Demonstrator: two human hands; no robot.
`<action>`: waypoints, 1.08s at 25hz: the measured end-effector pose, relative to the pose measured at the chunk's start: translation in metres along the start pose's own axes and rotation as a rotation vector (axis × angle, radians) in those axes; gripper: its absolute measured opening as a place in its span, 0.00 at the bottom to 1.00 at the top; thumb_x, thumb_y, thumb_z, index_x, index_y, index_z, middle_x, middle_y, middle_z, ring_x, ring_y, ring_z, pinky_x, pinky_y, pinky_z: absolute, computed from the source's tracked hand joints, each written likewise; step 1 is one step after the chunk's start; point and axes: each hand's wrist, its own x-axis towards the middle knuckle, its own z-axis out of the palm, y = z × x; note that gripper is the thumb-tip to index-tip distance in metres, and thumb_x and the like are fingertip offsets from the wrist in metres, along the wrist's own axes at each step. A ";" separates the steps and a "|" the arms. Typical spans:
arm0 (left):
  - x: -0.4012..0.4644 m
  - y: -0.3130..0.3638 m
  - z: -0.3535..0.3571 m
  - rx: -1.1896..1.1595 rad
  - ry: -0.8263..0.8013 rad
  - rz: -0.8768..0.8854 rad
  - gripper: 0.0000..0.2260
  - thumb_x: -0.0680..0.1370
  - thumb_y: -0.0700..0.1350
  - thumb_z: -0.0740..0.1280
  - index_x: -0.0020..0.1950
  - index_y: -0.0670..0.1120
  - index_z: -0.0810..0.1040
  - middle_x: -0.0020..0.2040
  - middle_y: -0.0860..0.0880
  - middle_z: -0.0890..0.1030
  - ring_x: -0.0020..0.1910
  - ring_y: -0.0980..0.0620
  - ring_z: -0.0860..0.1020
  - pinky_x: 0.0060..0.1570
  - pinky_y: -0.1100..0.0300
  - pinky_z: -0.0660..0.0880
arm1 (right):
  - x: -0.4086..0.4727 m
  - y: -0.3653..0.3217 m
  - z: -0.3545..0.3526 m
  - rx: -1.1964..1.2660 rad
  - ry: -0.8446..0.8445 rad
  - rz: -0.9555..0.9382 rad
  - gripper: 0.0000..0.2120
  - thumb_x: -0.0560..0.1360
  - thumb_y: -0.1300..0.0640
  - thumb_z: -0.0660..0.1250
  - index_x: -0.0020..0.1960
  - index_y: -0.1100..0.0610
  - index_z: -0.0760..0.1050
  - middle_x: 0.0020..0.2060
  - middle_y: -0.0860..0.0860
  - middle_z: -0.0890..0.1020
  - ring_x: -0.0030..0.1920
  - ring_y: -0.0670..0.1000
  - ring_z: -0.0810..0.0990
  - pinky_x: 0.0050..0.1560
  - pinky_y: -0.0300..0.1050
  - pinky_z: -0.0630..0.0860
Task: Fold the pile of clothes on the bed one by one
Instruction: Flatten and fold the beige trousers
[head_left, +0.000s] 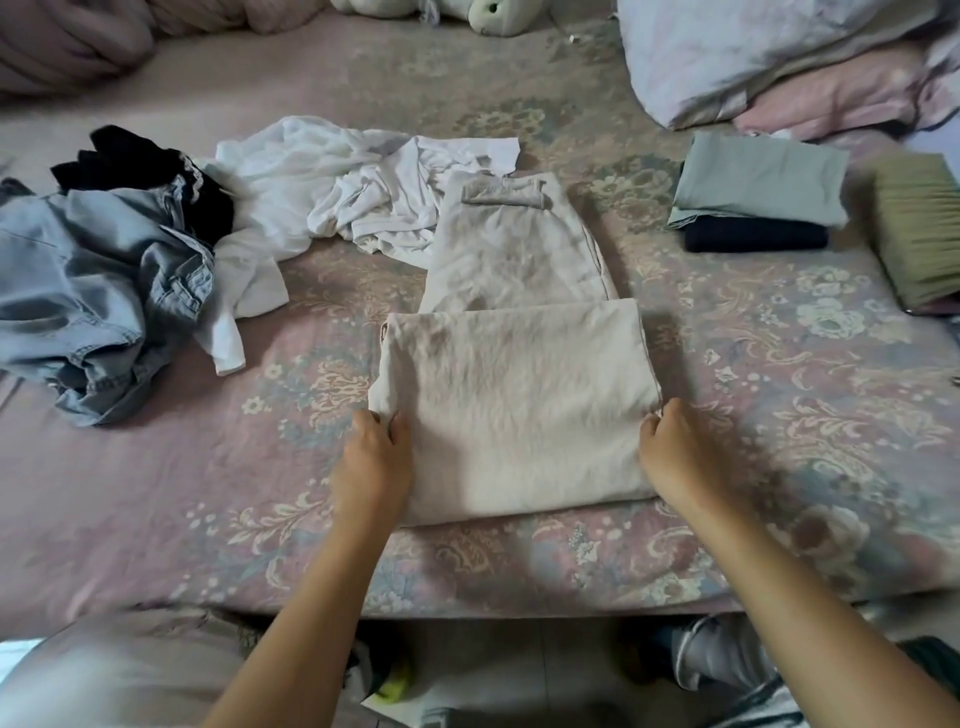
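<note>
Both hands pinched the beige trousers (511, 410), left hand (375, 441) and right hand (670, 441) at its side edges; mid-fold, another fold toward the waistband looked next.

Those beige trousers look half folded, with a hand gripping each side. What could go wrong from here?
The left hand and right hand pinch only the edges of the beige trousers, so the folded layers might slip out of line when lifted. The far end overlaps the crumpled white shirt, which could get dragged along.
</note>
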 end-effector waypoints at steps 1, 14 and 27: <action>-0.001 0.001 0.001 0.048 0.072 0.080 0.11 0.81 0.49 0.56 0.58 0.41 0.66 0.54 0.36 0.77 0.47 0.36 0.77 0.41 0.47 0.72 | -0.003 0.001 0.004 -0.065 0.097 -0.080 0.11 0.79 0.60 0.58 0.57 0.67 0.69 0.48 0.63 0.76 0.46 0.63 0.76 0.39 0.48 0.67; 0.012 -0.063 -0.003 0.566 -0.236 1.214 0.40 0.74 0.71 0.54 0.78 0.47 0.53 0.78 0.44 0.52 0.77 0.45 0.49 0.74 0.47 0.48 | 0.010 0.059 -0.007 -0.601 -0.235 -1.097 0.41 0.75 0.28 0.44 0.78 0.54 0.49 0.76 0.57 0.56 0.76 0.53 0.50 0.72 0.49 0.46; -0.053 -0.033 -0.073 0.447 -0.604 0.988 0.17 0.79 0.40 0.56 0.66 0.44 0.73 0.59 0.46 0.80 0.53 0.49 0.80 0.52 0.58 0.76 | -0.022 0.050 -0.074 -0.376 -0.512 -1.000 0.22 0.71 0.55 0.71 0.64 0.54 0.75 0.56 0.52 0.82 0.53 0.52 0.81 0.61 0.43 0.72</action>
